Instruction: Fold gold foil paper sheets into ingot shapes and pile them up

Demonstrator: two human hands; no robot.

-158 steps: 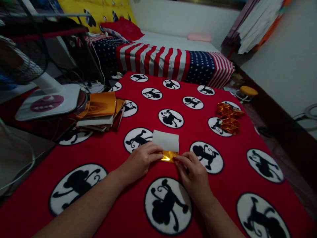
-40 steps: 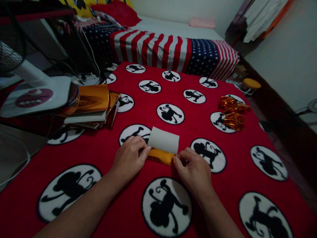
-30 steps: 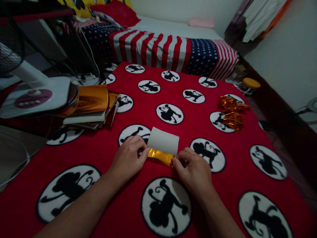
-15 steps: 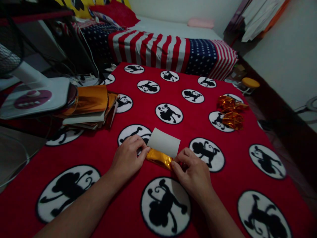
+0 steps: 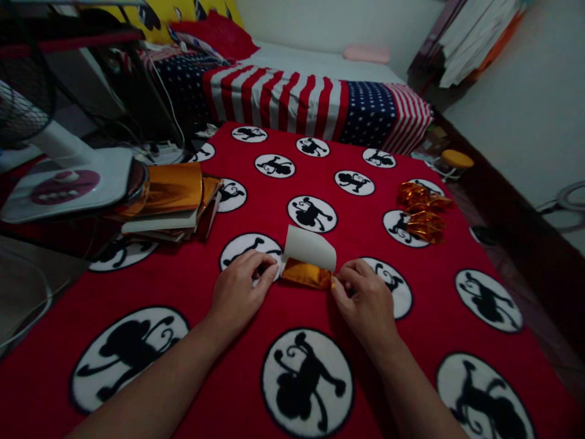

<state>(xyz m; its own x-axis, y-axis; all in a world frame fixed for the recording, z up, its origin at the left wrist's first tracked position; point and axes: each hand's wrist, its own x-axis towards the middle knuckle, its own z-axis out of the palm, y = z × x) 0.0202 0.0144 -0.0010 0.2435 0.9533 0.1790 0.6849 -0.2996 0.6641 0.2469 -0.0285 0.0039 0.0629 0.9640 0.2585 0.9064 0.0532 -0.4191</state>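
A sheet of gold foil paper (image 5: 305, 274) lies in front of me, folded so that its shiny side shows in the near strip. Its pale backing (image 5: 311, 246) curves up at the far side. My left hand (image 5: 241, 286) is at the sheet's left end, thumb and fingers closed together at the edge; the exact contact is hard to see. At the opposite end, my right hand (image 5: 365, 299) pinches the corner of the strip between thumb and fingertips, the other fingers curled.
Red cloth (image 5: 228, 378) with monkey circles covers the surface. A stack of gold paper (image 5: 176, 189) lies at the left beside a fan base (image 5: 68, 183). Crumpled or folded gold pieces (image 5: 425, 213) sit at the right. Beyond are a bed (image 5: 283, 94) and a yellow stool (image 5: 457, 159).
The gold strip has become wider and flatter, and the pale part now curls upward. Both hands have shifted slightly forward and to the right with the sheet.
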